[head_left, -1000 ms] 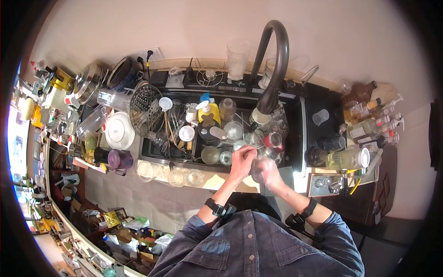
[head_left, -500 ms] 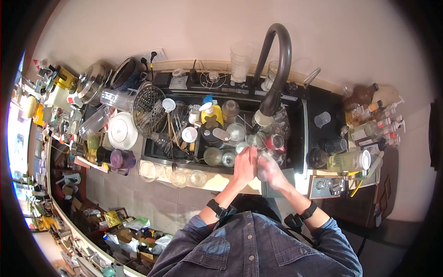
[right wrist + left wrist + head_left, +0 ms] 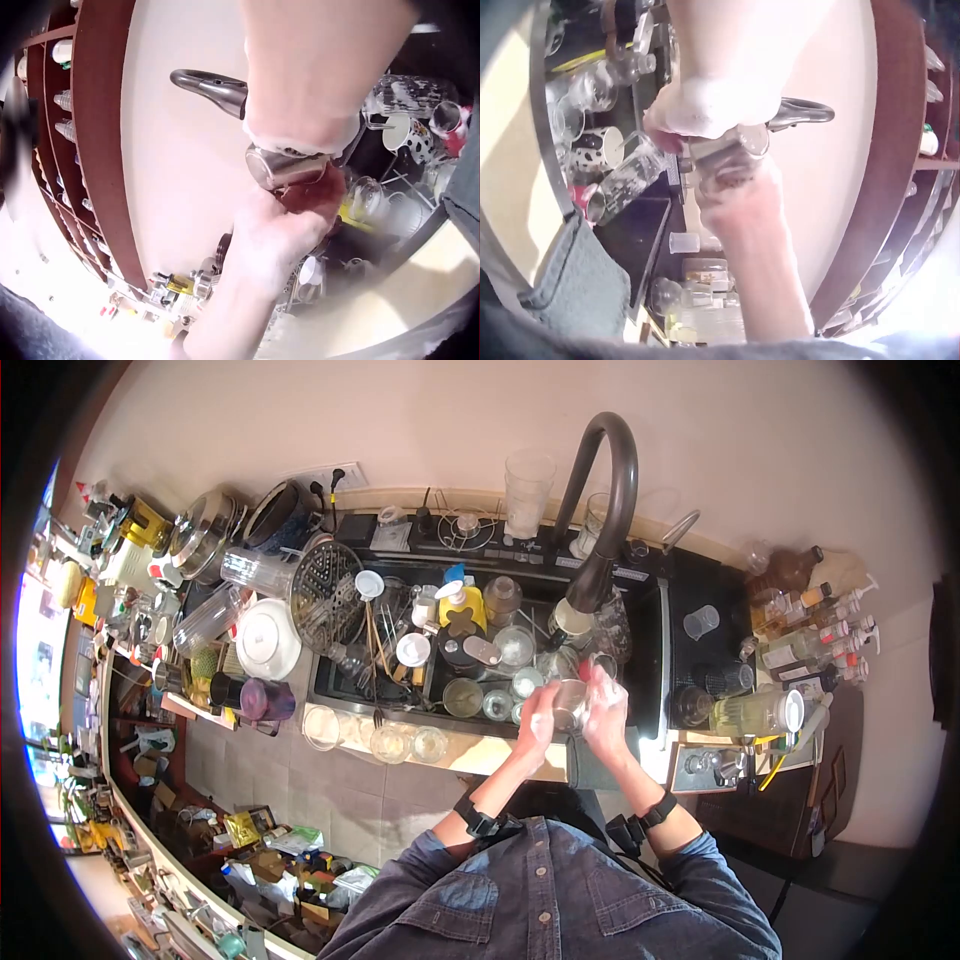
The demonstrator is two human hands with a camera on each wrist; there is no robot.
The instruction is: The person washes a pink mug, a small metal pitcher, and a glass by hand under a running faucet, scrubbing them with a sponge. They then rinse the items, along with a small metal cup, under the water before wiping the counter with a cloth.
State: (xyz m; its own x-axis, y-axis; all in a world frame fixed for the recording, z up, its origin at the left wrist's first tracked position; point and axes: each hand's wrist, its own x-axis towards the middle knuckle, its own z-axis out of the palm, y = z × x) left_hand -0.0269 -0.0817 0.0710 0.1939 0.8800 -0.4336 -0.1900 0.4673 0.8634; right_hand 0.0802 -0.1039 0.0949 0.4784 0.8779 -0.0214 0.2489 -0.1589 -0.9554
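Note:
A clear glass [image 3: 570, 706] is between both hands over the sink's front edge, its side showing in the left wrist view [image 3: 727, 148] and the right wrist view [image 3: 289, 169]. My left hand [image 3: 537, 720] grips it from the left, the palm cupped against it in the right wrist view [image 3: 281, 236]. On its other side my right hand [image 3: 606, 718] holds it with curled fingers, seen also in the left wrist view [image 3: 742, 199]. White foam coats both hands. Parts of the fingers are hidden behind the glass and the hands.
Glasses, a yellow pump bottle [image 3: 470, 610] and a red-patterned cup [image 3: 603, 663] crowd the sink. A dark faucet [image 3: 620, 490] arches above. Several glasses line the front ledge; a grey cloth [image 3: 596, 762] hangs there. Plates and pans stand left, bottles right.
The right hand has moved up and slightly away from the left, and the glass between them shows more clearly. The left hand has shifted slightly right.

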